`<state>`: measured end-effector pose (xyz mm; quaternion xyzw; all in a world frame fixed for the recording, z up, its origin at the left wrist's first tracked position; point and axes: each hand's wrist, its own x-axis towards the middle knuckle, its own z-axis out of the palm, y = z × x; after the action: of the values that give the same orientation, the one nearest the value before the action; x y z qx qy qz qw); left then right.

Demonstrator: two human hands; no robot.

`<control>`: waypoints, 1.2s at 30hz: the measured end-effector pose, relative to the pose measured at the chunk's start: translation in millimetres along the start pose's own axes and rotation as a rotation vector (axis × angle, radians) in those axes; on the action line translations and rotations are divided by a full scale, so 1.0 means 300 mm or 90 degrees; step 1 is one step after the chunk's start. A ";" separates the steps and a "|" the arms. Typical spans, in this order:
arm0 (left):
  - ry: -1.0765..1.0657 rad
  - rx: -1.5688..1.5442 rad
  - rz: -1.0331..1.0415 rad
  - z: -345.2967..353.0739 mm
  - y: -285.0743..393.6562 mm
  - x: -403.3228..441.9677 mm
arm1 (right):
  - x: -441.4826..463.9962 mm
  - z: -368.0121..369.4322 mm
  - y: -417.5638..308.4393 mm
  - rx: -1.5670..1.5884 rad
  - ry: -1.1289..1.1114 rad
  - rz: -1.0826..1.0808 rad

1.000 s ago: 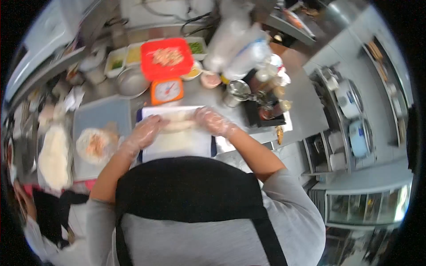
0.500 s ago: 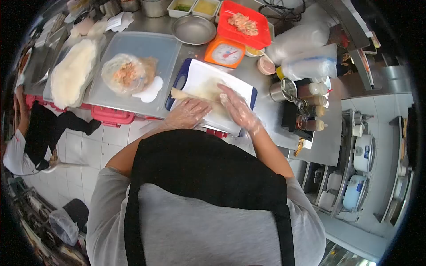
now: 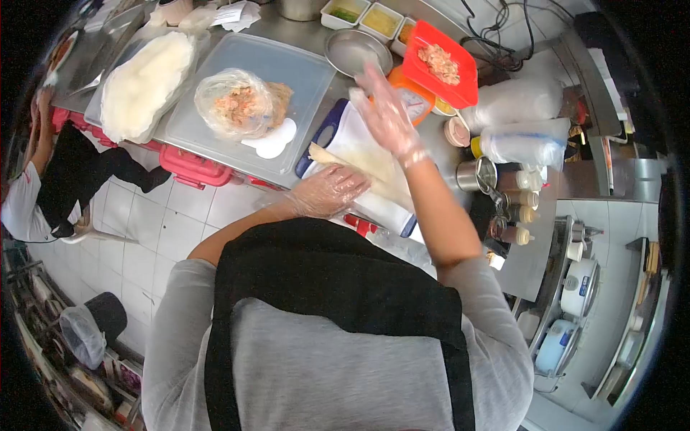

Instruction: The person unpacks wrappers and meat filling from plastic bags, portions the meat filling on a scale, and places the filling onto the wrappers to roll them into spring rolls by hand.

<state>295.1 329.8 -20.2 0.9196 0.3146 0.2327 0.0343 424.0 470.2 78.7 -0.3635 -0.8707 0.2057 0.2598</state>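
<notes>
A pale, thin wrapper [image 3: 375, 172], partly rolled at its near edge, lies on a white cutting board [image 3: 350, 129] with dark blue handles. My left hand [image 3: 330, 191], in a clear plastic glove, curls over the near left part of the roll and holds it against the board. My right hand [image 3: 388, 118], gloved too, is raised above the board's far edge, fingers apart and nothing in them. It partly covers an orange kitchen scale [image 3: 419, 108]. Beyond its fingertips is a round metal dish [image 3: 353, 52].
Left of the board, a bag of shredded filling [image 3: 241, 108] sits on a plastic lid [image 3: 287, 68] near a stack of pale wrappers [image 3: 144, 90]. A red tray [image 3: 460, 80] holds more filling. Squeeze bottles [image 3: 521, 215] line the right. Another person's arm [image 3: 43, 129] shows far left.
My right hand has lifted off the wrapper and moved up and away toward the scale and metal dish. My left hand stays on the roll. The whole view has shifted slightly.
</notes>
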 end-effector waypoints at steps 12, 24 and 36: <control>0.011 0.021 0.006 0.021 -0.022 -0.010 | 0.484 0.112 0.132 -0.063 -0.147 0.279; 0.017 -0.022 -0.029 -0.001 -0.008 0.000 | 0.093 -0.071 -0.028 -0.288 0.096 -0.200; 0.030 -0.021 -0.011 0.018 -0.011 -0.009 | -0.555 -0.089 0.097 0.172 -0.241 0.066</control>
<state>293.7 331.2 -26.9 0.9105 0.3192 0.2590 0.0439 555.2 370.4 33.2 -0.3249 -0.8485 0.3977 0.1273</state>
